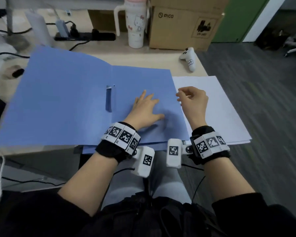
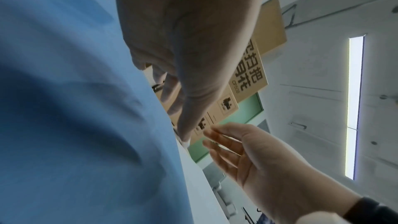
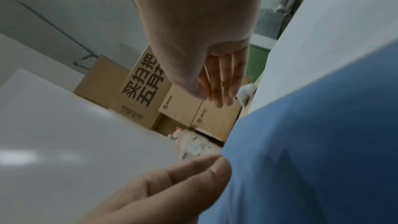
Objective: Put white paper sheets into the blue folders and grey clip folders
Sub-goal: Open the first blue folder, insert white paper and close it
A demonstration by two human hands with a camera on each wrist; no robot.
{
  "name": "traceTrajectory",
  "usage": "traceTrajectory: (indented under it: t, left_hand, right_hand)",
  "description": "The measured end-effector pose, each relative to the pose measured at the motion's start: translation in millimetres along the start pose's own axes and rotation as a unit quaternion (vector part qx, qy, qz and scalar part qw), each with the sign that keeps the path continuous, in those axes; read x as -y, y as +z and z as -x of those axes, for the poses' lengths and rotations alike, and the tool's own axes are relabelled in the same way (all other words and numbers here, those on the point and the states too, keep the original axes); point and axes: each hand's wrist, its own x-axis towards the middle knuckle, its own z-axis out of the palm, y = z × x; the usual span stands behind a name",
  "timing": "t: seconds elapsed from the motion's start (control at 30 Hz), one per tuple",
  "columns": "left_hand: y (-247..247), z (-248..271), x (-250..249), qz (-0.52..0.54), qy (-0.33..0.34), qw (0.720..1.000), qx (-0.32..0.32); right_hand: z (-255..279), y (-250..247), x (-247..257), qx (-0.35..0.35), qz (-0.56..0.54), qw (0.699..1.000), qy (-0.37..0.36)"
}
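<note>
A blue folder [image 1: 67, 100] lies spread flat on the desk, a narrow clip bar [image 1: 108, 98] along its spine. My left hand [image 1: 148, 107] rests flat on the folder's right inner half, fingers straight and spread. In the left wrist view that palm [image 2: 183, 40] presses on the blue folder [image 2: 75, 108]. A stack of white paper sheets [image 1: 220, 108] sits just right of the folder. My right hand [image 1: 186, 97] hovers over the stack's left edge with relaxed fingers and holds nothing. Its fingers [image 3: 221, 77] look straight in the right wrist view.
A second blue edge [image 1: 96, 149] peeks out under the folder at the desk's front. Behind stand a white tumbler [image 1: 136, 23], a cardboard box [image 1: 183, 26] and a power strip [image 1: 85, 36] with cables. A white controller [image 1: 189, 58] lies near the desk's right edge.
</note>
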Motion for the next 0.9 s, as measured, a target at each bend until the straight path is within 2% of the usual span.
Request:
traceTrajectory:
  t: [0.07, 0.2, 0.27, 0.33, 0.4, 0.47, 0.6, 0.9]
  left_hand:
    - [10.4, -9.8, -15.6, 0.031, 0.022, 0.999, 0.016]
    - [34.1, -32.8, -43.4, 0.058, 0.071, 0.995, 0.04]
    - [42.3, -40.3, -54.2, 0.058, 0.084, 0.994, 0.046]
    - [51.6, -50.6, -68.8, 0.055, 0.092, 0.993, 0.044]
    - [59.2, -57.1, -79.0, 0.055, 0.085, 0.994, 0.039]
    - [65.4, -63.2, -82.8, 0.052, 0.068, 0.995, 0.046]
    - [74.5, -72.1, -81.9, 0.009, 0.06, 0.997, 0.041]
    - [84.4, -81.7, -75.7, 0.054, 0.046, 0.997, 0.004]
  right_hand:
    - [-7.4, -22.2, -14.1, -0.037, 0.059, 0.998, 0.012]
    - [-17.6, -61.7, -44.4, -0.042, 0.173, 0.982, 0.064]
    - [-21.0, -73.8, -56.6, -0.028, 0.259, 0.961, 0.09]
    - [-25.1, -87.4, -68.5, -0.001, 0.331, 0.931, 0.153]
    - [-26.3, -96.0, -77.1, 0.032, 0.346, 0.915, 0.204]
    - [-27.8, -101.1, -81.6, 0.036, 0.336, 0.919, 0.202]
    - [-29.2, -107.0, -85.4, 0.005, 0.257, 0.948, 0.188]
    - [-21.9, -118.1, -74.5, -0.051, 0.211, 0.97, 0.106]
